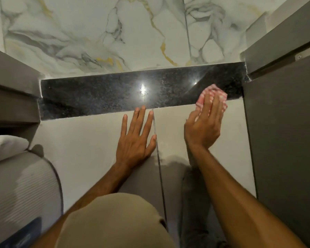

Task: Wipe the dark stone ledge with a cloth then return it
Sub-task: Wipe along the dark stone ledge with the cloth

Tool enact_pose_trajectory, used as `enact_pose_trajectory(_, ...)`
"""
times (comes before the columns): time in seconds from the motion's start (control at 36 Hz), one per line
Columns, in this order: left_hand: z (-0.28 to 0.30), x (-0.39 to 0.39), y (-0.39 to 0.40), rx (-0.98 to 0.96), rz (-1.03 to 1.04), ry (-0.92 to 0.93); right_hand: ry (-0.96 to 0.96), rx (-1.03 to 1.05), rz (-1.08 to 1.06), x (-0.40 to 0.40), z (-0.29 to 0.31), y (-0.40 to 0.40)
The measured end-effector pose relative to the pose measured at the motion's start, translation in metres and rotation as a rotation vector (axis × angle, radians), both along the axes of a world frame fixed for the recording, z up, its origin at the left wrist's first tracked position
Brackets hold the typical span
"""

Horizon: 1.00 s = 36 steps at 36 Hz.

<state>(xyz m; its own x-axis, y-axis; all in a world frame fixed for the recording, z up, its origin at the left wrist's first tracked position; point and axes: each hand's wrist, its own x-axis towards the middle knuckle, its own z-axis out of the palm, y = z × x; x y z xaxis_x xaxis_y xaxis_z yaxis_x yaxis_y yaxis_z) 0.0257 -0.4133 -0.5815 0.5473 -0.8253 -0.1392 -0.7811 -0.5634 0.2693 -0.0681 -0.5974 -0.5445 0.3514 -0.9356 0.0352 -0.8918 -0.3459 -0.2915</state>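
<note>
- Right now one dark stone ledge (115, 93): long flat strip, polished, black with fine grey speckle, two bright light glints on it. It runs between a grey cabinet (283, 140) on the right and a grey block (13, 83) on the left.
- One cloth (213, 94): soft, crumpled, pink-and-white check. It sits on the right end of the ledge, at its front edge, near the cabinet, partly overhanging the pale wall below.
- Right hand (203, 125): palm laid over the cloth, fingers (215, 106) pressed together and flat on top of it, thumb tucked at the left side. It pushes the cloth down rather than pinching it. Slight motion blur.
- Left hand (135, 138): empty, flat on the pale wall (89, 140) under the ledge, fingers spread, fingertips near or just touching the ledge's front edge; contact cannot be told.
- Pale wall: smooth, matt, off-white tiles, one thin dark grout line (159, 167) running down between the hands.
- Marble-look tiles (97, 29) behind the ledge: glossy white, grey and gold veins, one vertical joint visible.
- One ribbed grey rounded object (21, 185) at lower left, with a white padded thing (5, 147) on top; what they are cannot be told.
- Two bare forearms, one beige cap brim (115, 221) at the bottom.
</note>
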Motion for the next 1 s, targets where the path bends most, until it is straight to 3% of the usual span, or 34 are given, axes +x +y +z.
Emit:
enact_pose_trajectory(0.08, -0.004, 0.0, 0.001, -0.001, 0.012, -0.02, -0.011, -0.013, -0.216, 0.042, 0.0, -0.023)
enact_pose_trajectory(0.14, -0.005, 0.0, 0.002, 0.005, 0.028, -0.025, 0.016, -0.002, -0.194, 0.071, -0.002, -0.03)
enact_pose_trajectory(0.19, -0.004, 0.0, 0.004, 0.013, 0.046, -0.021, 0.046, -0.008, 0.035, 0.09, -0.004, -0.02)
enact_pose_trajectory(0.31, 0.004, -0.002, 0.016, 0.037, 0.028, -0.011, 0.041, -0.005, 0.834, 0.066, -0.007, 0.019)
enact_pose_trajectory(0.36, 0.009, -0.003, 0.026, 0.052, 0.007, -0.011, 0.074, -0.009, 0.993, 0.031, -0.009, 0.027)
enact_pose_trajectory(0.42, 0.012, -0.003, 0.037, 0.061, 0.007, -0.007, 0.05, 0.008, 0.854, 0.0, -0.009, 0.026)
enact_pose_trajectory(0.47, 0.014, -0.002, 0.047, 0.068, 0.04, 0.008, 0.036, -0.002, 0.547, -0.01, -0.006, 0.021)
enact_pose_trajectory(0.56, 0.013, -0.004, 0.056, 0.058, 0.106, 0.014, 0.005, -0.087, 0.06, 0.022, -0.003, 0.015)
enact_pose_trajectory(0.61, 0.01, -0.005, 0.057, 0.044, 0.143, 0.003, 0.013, -0.065, -0.11, 0.062, 0.0, 0.013)
enact_pose_trajectory(0.64, 0.008, -0.005, 0.057, 0.041, 0.16, -0.007, 0.03, -0.04, -0.105, 0.082, 0.0, 0.014)
enact_pose_trajectory(0.69, 0.007, -0.006, 0.057, 0.055, 0.194, -0.037, 0.064, -0.013, 0.101, 0.112, -0.001, 0.025)
enact_pose_trajectory(0.83, 0.011, -0.001, 0.075, 0.05, 0.264, -0.094, -0.027, 0.035, 1.095, 0.104, -0.002, 0.066)
enact_pose_trajectory(0.89, 0.016, 0.002, 0.088, 0.062, 0.294, -0.077, 0.001, 0.059, 1.135, 0.066, -0.002, 0.076)
enact_pose_trajectory(1.0, 0.019, 0.004, 0.106, 0.077, 0.301, -0.022, -0.011, 0.049, 0.745, 0.009, -0.006, 0.081)
